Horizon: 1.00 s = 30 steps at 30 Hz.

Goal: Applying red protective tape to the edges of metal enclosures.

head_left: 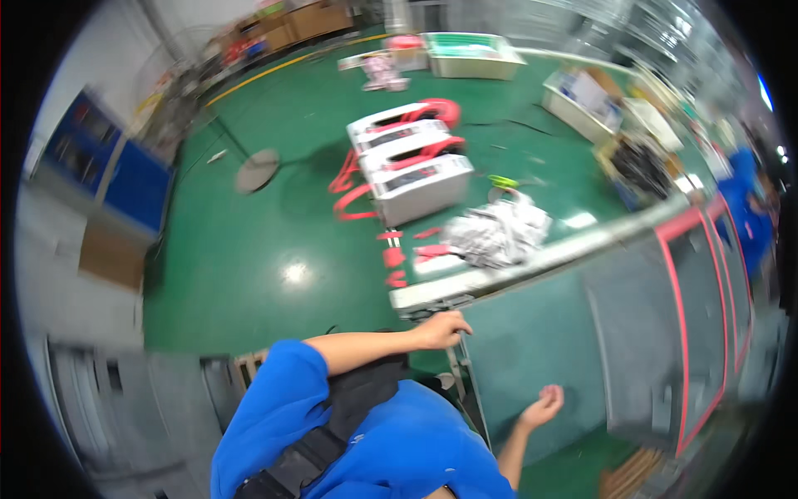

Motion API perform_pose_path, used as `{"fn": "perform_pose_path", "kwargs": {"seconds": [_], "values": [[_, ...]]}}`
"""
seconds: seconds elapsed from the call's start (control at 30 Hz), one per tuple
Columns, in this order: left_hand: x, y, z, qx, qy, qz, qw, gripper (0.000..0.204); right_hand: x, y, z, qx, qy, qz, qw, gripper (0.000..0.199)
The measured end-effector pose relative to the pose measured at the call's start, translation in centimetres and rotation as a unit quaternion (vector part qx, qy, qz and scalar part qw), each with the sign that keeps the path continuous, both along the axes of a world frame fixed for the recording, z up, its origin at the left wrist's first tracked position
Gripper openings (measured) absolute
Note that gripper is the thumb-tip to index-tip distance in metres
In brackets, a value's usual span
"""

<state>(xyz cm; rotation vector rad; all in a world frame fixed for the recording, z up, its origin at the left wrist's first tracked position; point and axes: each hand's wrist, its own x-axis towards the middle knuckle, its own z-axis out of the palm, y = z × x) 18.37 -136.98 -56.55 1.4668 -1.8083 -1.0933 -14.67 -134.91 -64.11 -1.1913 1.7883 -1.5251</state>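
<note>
In front of me runs a long bench with a dark green top [532,333], perhaps a conveyor. My left hand [443,330] is at its near left corner, the fingers curled down over the edge. Over the near side of the green top, my right hand [544,407] is held palm up, its fingers loosely bent and nothing visible in it. Farther right on the bench sits a large grey panel [636,341] with red edging, beyond the reach of both hands. Motion blurs much of the picture.
A white rail [507,274] borders the bench's far side. Beyond it lie a crumpled whitish cloth bundle [499,233] and white-grey machines [422,187] with red straps. Bins [582,108] stand at far right. A round-based stand [258,171] is left. Another person in blue [744,208] works at right.
</note>
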Motion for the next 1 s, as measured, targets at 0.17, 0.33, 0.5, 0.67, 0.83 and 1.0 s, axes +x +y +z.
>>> {"fn": "perform_pose_path", "kwargs": {"seconds": [0.17,0.33,0.5,0.67,0.83,1.0], "values": [[6.7,4.6,0.3,-0.061,0.051,0.058,0.995,0.032,22.0,1.3,3.8,0.247,-0.257,0.339,0.871,0.025],[12.8,8.3,5.5,-0.208,-0.014,0.138,0.968,0.042,36.0,0.1,5.6,0.473,-0.431,0.467,0.610,0.028],[18.1,10.1,1.1,-0.152,-0.296,0.730,0.597,0.030,51.5,7.9,12.8,0.599,-0.433,0.515,0.435,0.029],[30.1,28.8,1.6,-0.156,-0.304,0.593,0.729,0.025,58.1,13.9,12.8,0.633,-0.328,0.641,0.284,0.032],[31.6,41.2,-1.8,-0.015,-0.227,0.737,0.637,0.023,64.9,16.4,8.1,0.642,-0.141,0.675,0.335,0.028],[33.2,50.8,-3.4,-0.018,-0.142,0.815,0.561,0.024,72.1,17.4,3.3,0.647,-0.051,0.659,0.381,0.020]]}}
